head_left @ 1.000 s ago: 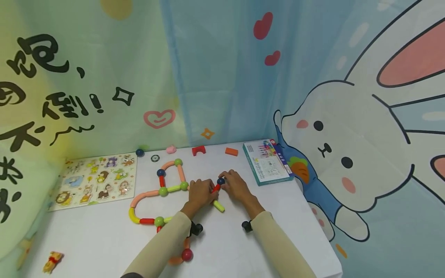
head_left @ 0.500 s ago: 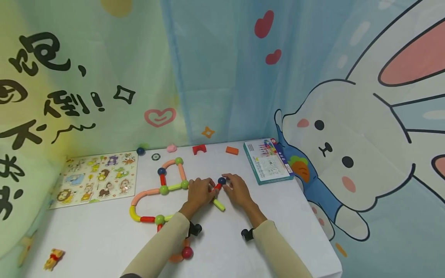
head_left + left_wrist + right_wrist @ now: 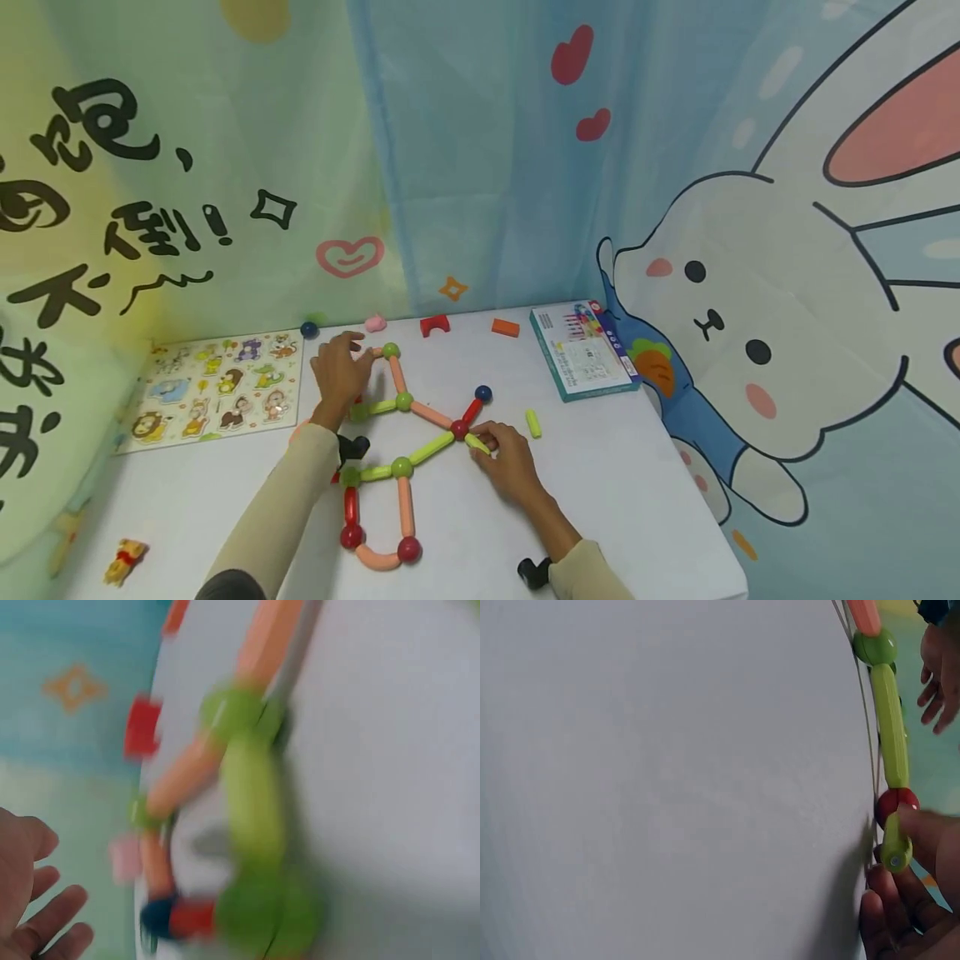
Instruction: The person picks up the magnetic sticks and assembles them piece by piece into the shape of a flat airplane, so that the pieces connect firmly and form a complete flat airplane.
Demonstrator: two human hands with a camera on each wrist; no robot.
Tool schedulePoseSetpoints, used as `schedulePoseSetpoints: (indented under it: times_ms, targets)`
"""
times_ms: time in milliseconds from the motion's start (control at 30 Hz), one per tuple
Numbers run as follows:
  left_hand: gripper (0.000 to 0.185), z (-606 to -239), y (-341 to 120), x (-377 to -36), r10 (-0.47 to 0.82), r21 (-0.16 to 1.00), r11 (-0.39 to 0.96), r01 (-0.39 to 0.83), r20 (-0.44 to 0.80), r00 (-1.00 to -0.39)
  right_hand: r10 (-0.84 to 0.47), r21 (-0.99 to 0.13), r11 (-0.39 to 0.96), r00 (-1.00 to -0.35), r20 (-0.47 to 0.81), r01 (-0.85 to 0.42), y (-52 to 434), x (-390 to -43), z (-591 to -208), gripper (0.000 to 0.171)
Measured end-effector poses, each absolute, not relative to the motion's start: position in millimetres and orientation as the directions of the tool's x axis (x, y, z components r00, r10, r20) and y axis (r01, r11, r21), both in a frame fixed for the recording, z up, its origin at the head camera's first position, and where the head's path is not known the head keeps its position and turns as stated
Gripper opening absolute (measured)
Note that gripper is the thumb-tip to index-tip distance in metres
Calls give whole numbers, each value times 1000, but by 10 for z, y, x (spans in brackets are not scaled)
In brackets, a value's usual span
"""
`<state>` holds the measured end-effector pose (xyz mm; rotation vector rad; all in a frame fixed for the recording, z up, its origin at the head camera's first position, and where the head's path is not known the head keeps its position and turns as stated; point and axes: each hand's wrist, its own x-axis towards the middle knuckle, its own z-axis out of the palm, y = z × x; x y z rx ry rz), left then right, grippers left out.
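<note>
A figure of magnetic rods and balls lies on the white table. At its right a red ball (image 3: pixel 460 430) joins several rods, one of them a short red rod (image 3: pixel 472 412) tipped with a dark blue ball (image 3: pixel 483 393). My right hand (image 3: pixel 513 467) pinches a short yellow-green rod (image 3: pixel 896 851) on that red ball, thumb on one side and fingers on the other. My left hand (image 3: pixel 339 375) is over the figure's far left part with its fingers spread, and the left wrist view shows it holding nothing, near a blurred green ball (image 3: pixel 240 712).
A loose yellow-green rod (image 3: pixel 533 423) lies right of my right hand. An animal puzzle board (image 3: pixel 217 387) is at the left, a boxed set (image 3: pixel 585 350) at the back right. Along the back edge are a red arch block (image 3: pixel 435 325) and an orange block (image 3: pixel 506 327). A small bear figure (image 3: pixel 125 562) lies front left.
My left hand has left the red rod and moved to the far left. My right hand has come nearer, from beside the blue ball to the yellow-green rod.
</note>
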<state>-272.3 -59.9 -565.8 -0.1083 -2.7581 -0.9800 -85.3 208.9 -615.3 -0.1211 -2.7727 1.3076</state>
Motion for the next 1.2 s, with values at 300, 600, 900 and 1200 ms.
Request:
schedulePoseSetpoints:
  times_ms: [300,600,900,1200]
  targets:
    - [63,-5618,-1256,-3255,-37,645,763,-42,-22,-999,148,-774,628,-989,15,83,2064,-823,-6180,31]
    - [64,-5581,-1418,-3371,40,540,841,-27,-111,-993,146,-783,614,-989,-13,101,2057,-798,-6182,31]
    - [42,-5652,-1353,-3162,65,455,889,50,-17,-998,150,-786,610,-989,-6,98,2061,-826,-6195,32]
    - [28,-5699,-1310,-2924,71,459,886,60,-6,-997,132,-792,607,-991,20,65,2084,-824,-6215,32]
